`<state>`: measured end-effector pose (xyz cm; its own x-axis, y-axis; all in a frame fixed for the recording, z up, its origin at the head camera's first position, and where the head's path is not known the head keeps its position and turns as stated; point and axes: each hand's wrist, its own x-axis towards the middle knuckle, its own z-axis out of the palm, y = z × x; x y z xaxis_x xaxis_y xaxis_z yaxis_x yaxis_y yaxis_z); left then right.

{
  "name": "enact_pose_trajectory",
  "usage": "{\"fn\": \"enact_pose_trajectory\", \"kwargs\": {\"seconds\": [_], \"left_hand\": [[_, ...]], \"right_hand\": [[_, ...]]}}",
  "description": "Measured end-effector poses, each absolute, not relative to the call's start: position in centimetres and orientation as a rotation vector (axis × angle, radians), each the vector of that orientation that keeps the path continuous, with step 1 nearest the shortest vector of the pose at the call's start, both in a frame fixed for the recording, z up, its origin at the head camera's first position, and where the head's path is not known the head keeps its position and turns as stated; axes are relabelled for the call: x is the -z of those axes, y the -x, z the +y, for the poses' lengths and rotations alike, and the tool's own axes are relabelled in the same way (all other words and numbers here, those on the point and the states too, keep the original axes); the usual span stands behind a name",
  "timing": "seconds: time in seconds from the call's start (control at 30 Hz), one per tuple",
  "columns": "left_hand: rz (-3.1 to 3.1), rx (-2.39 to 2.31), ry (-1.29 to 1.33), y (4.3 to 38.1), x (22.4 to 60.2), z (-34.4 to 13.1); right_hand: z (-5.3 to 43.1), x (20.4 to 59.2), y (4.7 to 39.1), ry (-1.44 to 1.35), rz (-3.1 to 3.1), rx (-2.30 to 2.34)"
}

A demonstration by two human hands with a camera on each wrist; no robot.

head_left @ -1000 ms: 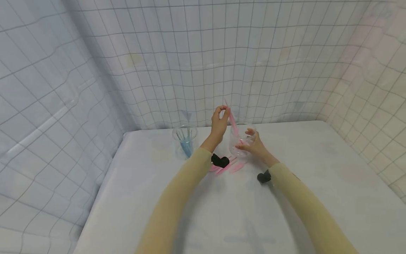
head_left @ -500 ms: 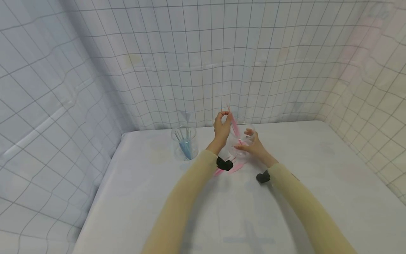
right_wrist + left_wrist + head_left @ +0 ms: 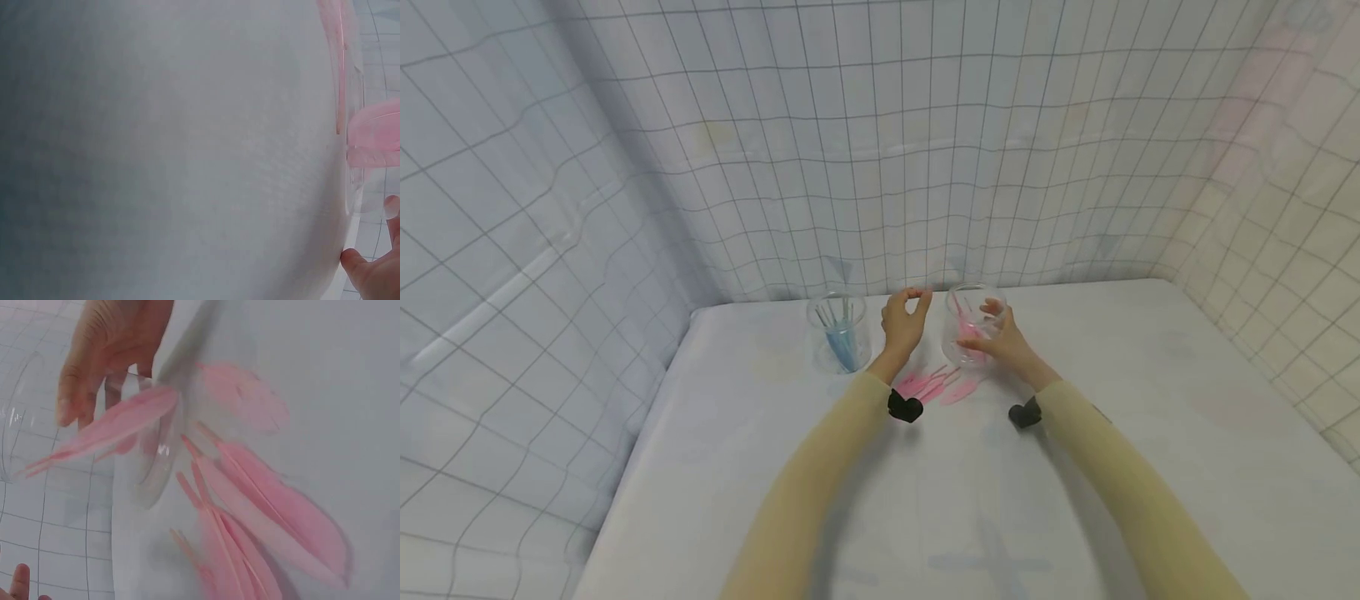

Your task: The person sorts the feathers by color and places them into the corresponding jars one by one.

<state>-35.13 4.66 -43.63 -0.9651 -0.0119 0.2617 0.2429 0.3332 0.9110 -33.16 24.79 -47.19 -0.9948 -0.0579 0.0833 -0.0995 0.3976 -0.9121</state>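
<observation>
My right hand (image 3: 1006, 346) grips a clear plastic cup (image 3: 951, 348) from its right side, thumb in front and fingers behind. Pink feathers (image 3: 967, 328) lean inside this cup, quills up; the left wrist view shows one feather (image 3: 119, 422) through the clear wall. Just left of the cup, my left hand (image 3: 901, 323) is raised with bent, loose fingers and nothing between them. On the table in front of the cup lie several more pink feathers (image 3: 269, 500). The right wrist view catches the thumb and a fingertip of the right hand (image 3: 378, 275) beside the cup's base.
A second clear cup (image 3: 817, 354) stands to the left, holding several blue feathers (image 3: 842, 343). White cloth covers the table (image 3: 737, 467). A checked curtain (image 3: 880, 192) hangs behind the table and along both sides.
My left hand has released a pink feather into the right cup, then moved down and left, away from the rim. The right hand keeps its grip on the cup.
</observation>
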Motion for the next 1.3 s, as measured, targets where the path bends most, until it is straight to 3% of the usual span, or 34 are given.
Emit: {"fn": "enact_pose_trajectory", "kwargs": {"seconds": [0.57, 1.3], "left_hand": [[-2.913, 0.952, 0.584, 31.7, 46.5, 1.7], [-3.058, 0.728, 0.538, 30.8, 47.4, 3.4]], "right_hand": [[24.9, 47.3, 33.2, -0.161, -2.581, -1.715], [24.5, 46.9, 33.0, -0.135, -2.602, -1.698]]}}
